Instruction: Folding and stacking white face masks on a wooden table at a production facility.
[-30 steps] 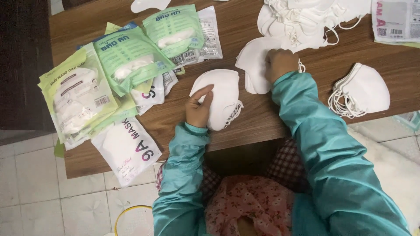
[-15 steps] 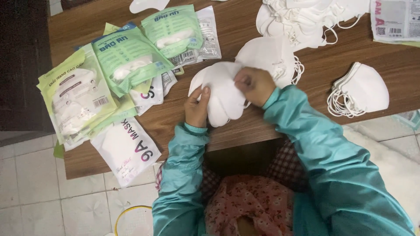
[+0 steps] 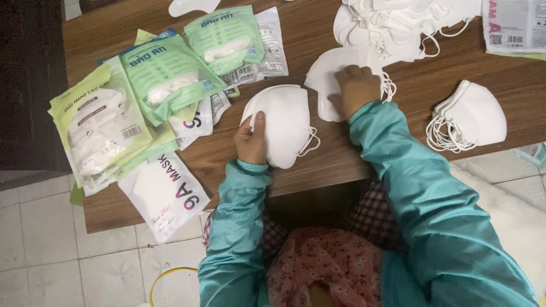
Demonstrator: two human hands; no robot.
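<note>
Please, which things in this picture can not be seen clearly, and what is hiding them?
- Head view: how many masks are in the white stack under the left hand cannot be counted; the top mask covers the rest.
- The right hand hides part of the flat mask.
- The mask pile and white packet are cut by the top edge.
- The green packets overlap, hiding the lower ones.

The left hand (image 3: 251, 142) is gripping a stack of white masks (image 3: 282, 124) on the wooden table (image 3: 398, 148); the right hand (image 3: 355, 88) is pressing a single mask (image 3: 330, 71) just beyond it.
</note>
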